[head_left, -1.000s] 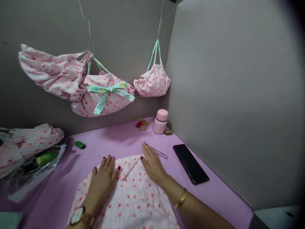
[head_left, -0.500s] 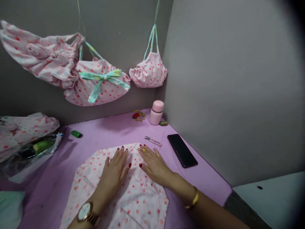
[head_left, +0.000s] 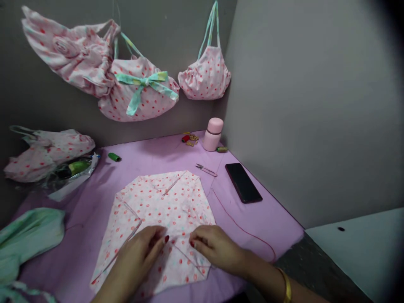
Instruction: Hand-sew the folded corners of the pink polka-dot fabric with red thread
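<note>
A flat piece of pink spotted fabric (head_left: 164, 202) with folded-in corners lies on the purple table (head_left: 151, 155). My left hand (head_left: 139, 256) and my right hand (head_left: 216, 248) rest on its near part, fingertips a short gap apart. Both hands have their fingers curled and pinched onto the cloth near a fold. A red thread (head_left: 249, 233) trails from the fabric's right side over the table towards its near edge.
Small thread snips (head_left: 205, 169) and a black phone (head_left: 243, 182) lie to the right of the fabric. A pink bottle (head_left: 213, 134), thread spools and beads sit in the far corner. Spotted cloth bags (head_left: 139, 90) hang on the wall. Green cloth (head_left: 28, 233) lies at left.
Both hands slid from the fabric's far edge back to its near part and went from flat to curled. The view tipped down, showing more of the table and the red thread.
</note>
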`<state>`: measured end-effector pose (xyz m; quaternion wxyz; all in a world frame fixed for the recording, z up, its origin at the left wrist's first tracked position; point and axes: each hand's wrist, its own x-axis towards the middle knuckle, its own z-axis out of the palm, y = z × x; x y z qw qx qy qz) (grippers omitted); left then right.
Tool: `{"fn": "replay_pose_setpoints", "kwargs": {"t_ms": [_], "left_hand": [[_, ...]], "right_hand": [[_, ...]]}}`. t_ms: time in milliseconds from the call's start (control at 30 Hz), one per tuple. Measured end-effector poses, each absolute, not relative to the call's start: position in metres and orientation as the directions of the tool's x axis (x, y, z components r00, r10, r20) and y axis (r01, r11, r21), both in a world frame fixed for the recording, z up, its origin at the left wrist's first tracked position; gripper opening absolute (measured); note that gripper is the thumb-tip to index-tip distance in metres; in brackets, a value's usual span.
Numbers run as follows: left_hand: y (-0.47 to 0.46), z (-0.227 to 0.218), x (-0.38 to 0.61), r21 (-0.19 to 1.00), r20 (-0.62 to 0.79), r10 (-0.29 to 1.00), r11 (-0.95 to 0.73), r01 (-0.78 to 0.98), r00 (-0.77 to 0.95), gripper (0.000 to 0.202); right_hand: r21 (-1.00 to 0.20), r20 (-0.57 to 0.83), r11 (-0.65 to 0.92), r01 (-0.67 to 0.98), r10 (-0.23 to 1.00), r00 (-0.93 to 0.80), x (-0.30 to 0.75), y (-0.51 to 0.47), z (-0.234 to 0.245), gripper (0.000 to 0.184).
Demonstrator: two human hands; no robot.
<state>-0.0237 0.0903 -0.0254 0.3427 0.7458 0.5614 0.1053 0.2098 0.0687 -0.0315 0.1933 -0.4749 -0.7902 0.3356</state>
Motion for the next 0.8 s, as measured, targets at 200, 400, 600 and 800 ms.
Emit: {"fn": "replay_pose_setpoints", "kwargs": {"t_ms": [200, 400, 600, 800], "left_hand": [[0.063, -0.047, -0.015, 0.551, -0.146, 0.949, -0.155, 0.82, 0.278, 0.023], [0.062, -0.049, -0.013, 0.592, -0.106, 0.957, -0.158, 0.79, 0.271, 0.022], [0.052, -0.055, -0.017, 0.337, 0.288, 0.862, -0.5, 0.798, 0.418, 0.021], [0.05, -0.053, -0.005, -0.126, 0.169, 0.558, -0.805, 0.579, 0.812, 0.05]], "right_hand": [[-0.696, -0.085, 0.308, 0.648, 0.862, -0.5, 0.214, 0.047, -0.035, 0.01], [-0.699, -0.096, 0.332, 0.633, 0.835, -0.543, 0.219, 0.042, -0.036, 0.005], [-0.699, -0.068, 0.352, 0.623, 0.834, -0.547, 0.22, 0.038, -0.035, 0.009], [-0.706, -0.061, 0.363, 0.608, 0.825, -0.562, 0.224, 0.039, -0.033, 0.01]]}}
